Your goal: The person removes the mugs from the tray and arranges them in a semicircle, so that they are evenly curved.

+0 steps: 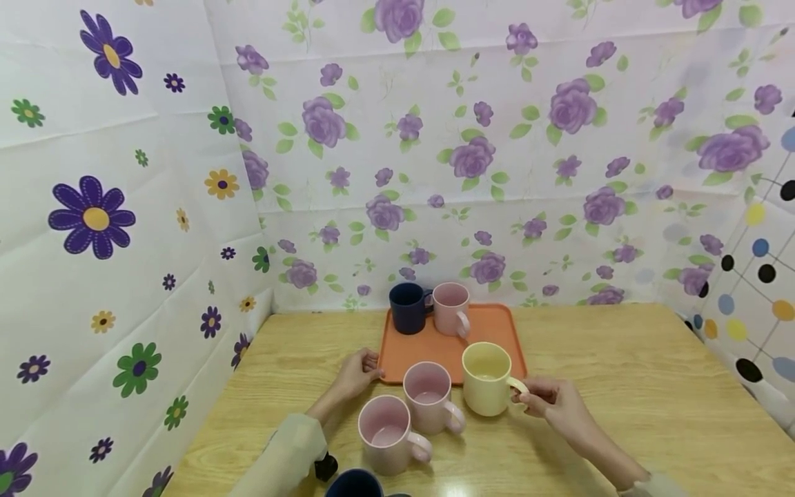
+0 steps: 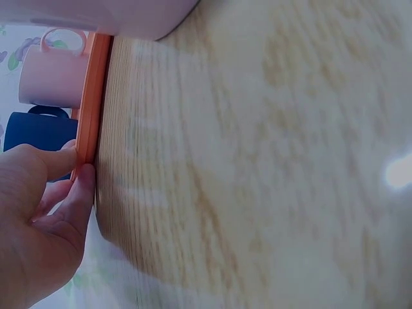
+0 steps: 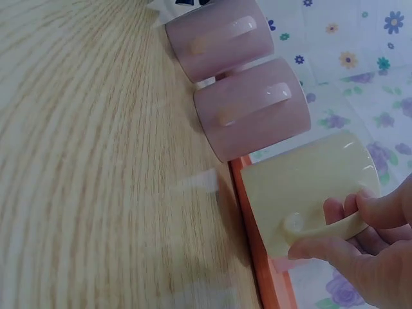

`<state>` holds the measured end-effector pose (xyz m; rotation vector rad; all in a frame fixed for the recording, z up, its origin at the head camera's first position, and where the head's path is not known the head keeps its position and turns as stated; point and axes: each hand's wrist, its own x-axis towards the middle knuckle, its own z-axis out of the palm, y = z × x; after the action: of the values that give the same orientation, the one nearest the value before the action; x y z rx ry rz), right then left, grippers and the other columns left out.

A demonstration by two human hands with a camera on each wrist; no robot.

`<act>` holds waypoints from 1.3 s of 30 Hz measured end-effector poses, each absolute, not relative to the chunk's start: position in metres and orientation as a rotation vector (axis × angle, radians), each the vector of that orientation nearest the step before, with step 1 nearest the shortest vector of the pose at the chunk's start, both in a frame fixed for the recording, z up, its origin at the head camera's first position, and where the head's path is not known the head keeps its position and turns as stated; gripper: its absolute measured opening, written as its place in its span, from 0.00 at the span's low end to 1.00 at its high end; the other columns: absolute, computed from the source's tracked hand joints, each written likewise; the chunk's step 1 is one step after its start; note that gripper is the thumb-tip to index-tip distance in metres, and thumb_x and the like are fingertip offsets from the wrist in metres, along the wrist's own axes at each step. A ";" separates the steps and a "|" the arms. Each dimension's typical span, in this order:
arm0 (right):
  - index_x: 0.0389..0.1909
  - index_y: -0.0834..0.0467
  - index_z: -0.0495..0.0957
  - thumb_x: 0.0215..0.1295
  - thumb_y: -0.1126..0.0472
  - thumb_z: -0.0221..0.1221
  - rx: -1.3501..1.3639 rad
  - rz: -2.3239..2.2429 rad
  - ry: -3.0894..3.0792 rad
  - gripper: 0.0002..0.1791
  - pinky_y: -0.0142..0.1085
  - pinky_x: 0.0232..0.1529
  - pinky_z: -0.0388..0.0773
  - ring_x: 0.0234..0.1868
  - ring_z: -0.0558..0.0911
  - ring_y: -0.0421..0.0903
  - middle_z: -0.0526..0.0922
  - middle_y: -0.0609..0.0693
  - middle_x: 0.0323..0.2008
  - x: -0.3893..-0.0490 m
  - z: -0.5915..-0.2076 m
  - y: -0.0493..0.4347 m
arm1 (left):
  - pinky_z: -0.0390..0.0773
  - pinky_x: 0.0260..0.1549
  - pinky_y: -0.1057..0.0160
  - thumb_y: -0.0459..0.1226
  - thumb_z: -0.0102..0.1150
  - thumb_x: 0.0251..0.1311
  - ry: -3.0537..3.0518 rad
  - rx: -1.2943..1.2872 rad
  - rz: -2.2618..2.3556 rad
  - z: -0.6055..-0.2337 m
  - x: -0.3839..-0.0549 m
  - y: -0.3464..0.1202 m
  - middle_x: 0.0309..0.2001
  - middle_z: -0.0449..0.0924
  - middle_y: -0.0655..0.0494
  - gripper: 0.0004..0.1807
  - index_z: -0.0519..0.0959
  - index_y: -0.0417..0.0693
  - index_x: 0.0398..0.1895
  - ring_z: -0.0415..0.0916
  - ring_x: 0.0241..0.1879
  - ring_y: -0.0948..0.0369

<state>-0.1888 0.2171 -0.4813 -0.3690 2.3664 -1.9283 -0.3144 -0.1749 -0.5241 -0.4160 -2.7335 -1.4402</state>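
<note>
My right hand (image 1: pixel 562 408) holds a yellow mug (image 1: pixel 486 388) by its handle, thumb and fingers curled round it in the right wrist view. The mug is upright at the front right edge of an orange tray (image 1: pixel 404 355) and overlaps its rim. At the tray's front left corner, my left hand (image 1: pixel 355 376) pinches the rim between thumb and fingers, as the left wrist view shows. A dark blue mug (image 1: pixel 408 316) and a pink mug (image 1: pixel 450 314) stand side by side at the tray's back left.
Two more pink mugs, one (image 1: pixel 427 408) just before the tray and another (image 1: pixel 385 442) nearer me, stand on the wooden table (image 1: pixel 621 359). Another dark blue mug (image 1: pixel 354 484) is cut off at the bottom. Flowered cloth (image 1: pixel 435 172) hangs behind the table.
</note>
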 end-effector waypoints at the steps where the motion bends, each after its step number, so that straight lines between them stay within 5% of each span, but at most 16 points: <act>1: 0.51 0.75 0.75 0.66 0.63 0.58 -0.378 -1.930 2.363 0.19 0.36 0.45 0.84 0.41 0.85 0.36 0.83 0.68 0.44 -0.188 -0.481 0.217 | 0.82 0.35 0.66 0.26 0.65 0.54 -2.733 -0.416 -1.444 -0.524 -0.315 -0.175 0.35 0.81 0.42 0.16 0.74 0.28 0.45 0.79 0.34 0.57; 39: 0.51 0.73 0.77 0.64 0.61 0.61 -0.537 -1.784 2.260 0.20 0.32 0.43 0.84 0.41 0.85 0.41 0.85 0.63 0.42 -0.181 -0.496 0.222 | 0.83 0.34 0.65 0.26 0.64 0.55 -2.725 -0.406 -1.442 -0.523 -0.312 -0.173 0.35 0.81 0.41 0.16 0.74 0.28 0.45 0.80 0.34 0.56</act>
<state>-0.1812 0.2221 -0.4965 -0.5368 2.2597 -1.7844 -0.3125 -0.1735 -0.5232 -0.4060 -2.7251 -1.4420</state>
